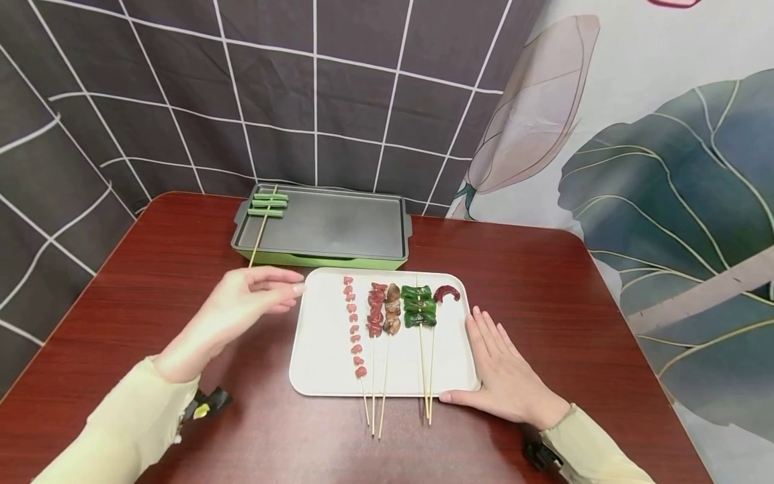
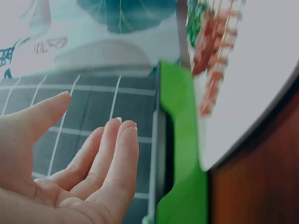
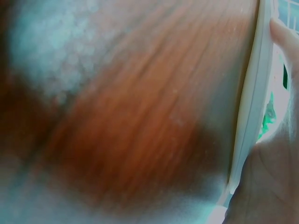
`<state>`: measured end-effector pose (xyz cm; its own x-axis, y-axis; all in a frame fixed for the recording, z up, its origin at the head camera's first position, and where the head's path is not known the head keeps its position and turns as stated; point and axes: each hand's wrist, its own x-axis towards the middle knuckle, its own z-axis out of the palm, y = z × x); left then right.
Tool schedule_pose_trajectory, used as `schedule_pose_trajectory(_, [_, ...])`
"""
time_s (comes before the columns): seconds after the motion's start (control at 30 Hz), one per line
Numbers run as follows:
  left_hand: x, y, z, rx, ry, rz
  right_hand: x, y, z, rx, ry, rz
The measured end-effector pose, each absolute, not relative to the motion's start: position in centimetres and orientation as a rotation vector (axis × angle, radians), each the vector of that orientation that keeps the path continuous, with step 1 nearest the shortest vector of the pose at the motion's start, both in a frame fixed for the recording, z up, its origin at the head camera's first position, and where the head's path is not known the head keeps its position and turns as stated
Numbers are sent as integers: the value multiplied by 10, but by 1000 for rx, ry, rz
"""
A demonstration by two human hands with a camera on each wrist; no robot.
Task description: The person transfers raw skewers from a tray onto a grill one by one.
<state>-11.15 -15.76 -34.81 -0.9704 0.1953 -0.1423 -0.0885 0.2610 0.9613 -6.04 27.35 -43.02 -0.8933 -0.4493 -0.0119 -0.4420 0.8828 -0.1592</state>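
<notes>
My left hand [image 1: 254,296] hovers beside the upper left corner of the white tray [image 1: 326,336], fingers loosely bent. Its palm looks bare in the left wrist view. My right hand [image 1: 504,370] lies against the tray's right edge with straight fingers, thumb at the lower corner. On the tray lie skewers of small red pieces [image 1: 354,328], dark red meat [image 1: 375,310], brown pieces [image 1: 392,310] and glossy green pieces [image 1: 419,306], plus a dark red curled tentacle [image 1: 447,292]. Behind my left hand, a skewer of green bean-like sticks [image 1: 268,206] rests on the grill plate [image 1: 338,225].
The grill has a green base [image 1: 345,262] and stands at the back of the reddish-brown table [image 1: 151,269], just behind the tray. A dark grid-patterned cloth [image 1: 272,87] hangs behind it. Several skewer ends stick out past the tray's front edge.
</notes>
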Motion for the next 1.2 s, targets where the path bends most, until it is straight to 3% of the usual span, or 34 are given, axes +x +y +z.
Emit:
schedule_pose_trajectory(0.53, [-56, -117, -392, 284, 1963, 1783, -61, 274, -428, -715, 2993, -251])
schedule_pose_trajectory(0.8, [-29, -101, -410, 257, 1685, 1772, -61, 275, -430, -755, 3026, -281])
schedule_pose_trajectory(1.2, [-17, -91, -424, 190, 1473, 1767, -63, 274, -430, -691, 2973, -271])
